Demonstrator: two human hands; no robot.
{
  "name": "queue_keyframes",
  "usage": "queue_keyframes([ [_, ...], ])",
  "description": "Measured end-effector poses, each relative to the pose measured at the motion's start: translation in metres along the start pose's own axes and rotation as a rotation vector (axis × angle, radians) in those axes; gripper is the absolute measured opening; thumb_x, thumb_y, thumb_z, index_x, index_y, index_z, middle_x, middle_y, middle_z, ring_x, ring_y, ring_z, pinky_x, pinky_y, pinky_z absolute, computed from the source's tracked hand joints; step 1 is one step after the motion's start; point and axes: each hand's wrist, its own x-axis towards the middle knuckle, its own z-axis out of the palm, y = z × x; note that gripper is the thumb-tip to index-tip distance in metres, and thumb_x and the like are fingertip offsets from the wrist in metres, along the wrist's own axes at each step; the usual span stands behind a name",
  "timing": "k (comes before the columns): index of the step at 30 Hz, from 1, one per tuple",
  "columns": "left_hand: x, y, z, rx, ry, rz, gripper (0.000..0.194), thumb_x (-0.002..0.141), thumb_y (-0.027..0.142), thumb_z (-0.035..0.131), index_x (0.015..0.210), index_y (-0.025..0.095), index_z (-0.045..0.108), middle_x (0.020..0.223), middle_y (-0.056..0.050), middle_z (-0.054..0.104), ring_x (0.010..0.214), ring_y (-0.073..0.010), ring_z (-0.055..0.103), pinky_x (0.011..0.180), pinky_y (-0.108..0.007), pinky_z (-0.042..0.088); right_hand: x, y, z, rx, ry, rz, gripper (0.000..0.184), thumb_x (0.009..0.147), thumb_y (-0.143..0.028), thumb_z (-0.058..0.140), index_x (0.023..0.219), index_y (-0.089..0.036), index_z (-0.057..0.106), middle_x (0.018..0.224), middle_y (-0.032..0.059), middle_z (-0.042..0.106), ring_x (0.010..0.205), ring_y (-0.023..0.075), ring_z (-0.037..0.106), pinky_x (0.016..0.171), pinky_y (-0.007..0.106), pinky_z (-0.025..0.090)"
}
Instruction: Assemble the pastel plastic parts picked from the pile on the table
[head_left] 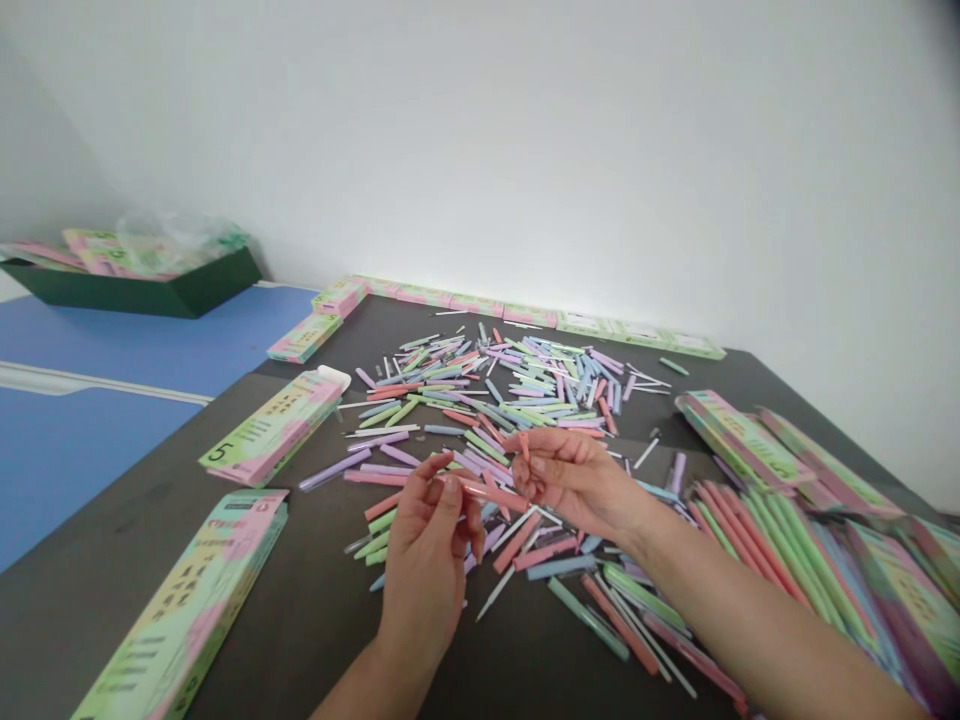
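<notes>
Coral pen barrel (491,492) we find raised over the near part of the heap, pinched between thumb and fingers of the left hand (431,550), while the right hand (574,480), just beside its free end, has its fingertips closed on a small coral piece (524,445). Below and beyond we note loose pen parts (544,410) strewn over a dark table (322,540), flanked by printed cartons (274,425) at left and a coral, green and blue bundle (795,550) at right.
</notes>
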Motion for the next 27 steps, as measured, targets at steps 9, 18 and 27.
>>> queue_keyframes([
  [9,0.001,0.0,0.0,0.053,-0.002,0.044,0.035,0.071,0.026,0.071,0.103,0.019,0.057,0.074,0.002,0.058,0.052,-0.0064,0.049,0.042,-0.016,0.039,-0.024,0.003,-0.005,0.038,0.208,-0.044,0.01,0.073,-0.02,0.071,0.083,-0.018,0.07,0.071,0.0016,0.062,0.061,0.0101,0.054,0.053,0.022,0.041],
  [18,0.007,-0.013,-0.008,0.301,-0.11,-0.015,0.026,0.076,0.032,0.062,0.099,0.02,0.057,0.067,0.004,0.056,0.041,-0.0047,0.043,0.033,-0.014,0.028,-0.062,0.055,0.008,-0.127,0.387,-0.056,0.02,0.082,-0.038,0.063,0.084,-0.018,0.066,0.053,-0.0051,0.05,0.04,0.0051,0.039,0.038,0.018,0.029],
  [27,-0.007,-0.019,0.005,0.532,-0.365,-0.113,0.024,0.074,0.038,0.067,0.085,0.017,0.062,0.049,0.007,0.047,0.035,-0.0047,0.033,0.034,-0.016,0.023,-0.061,0.056,0.016,-0.352,0.481,-0.105,0.024,0.079,-0.041,0.061,0.083,-0.017,0.063,0.063,-0.0011,0.063,0.045,0.0079,0.052,0.041,0.019,0.037],
])
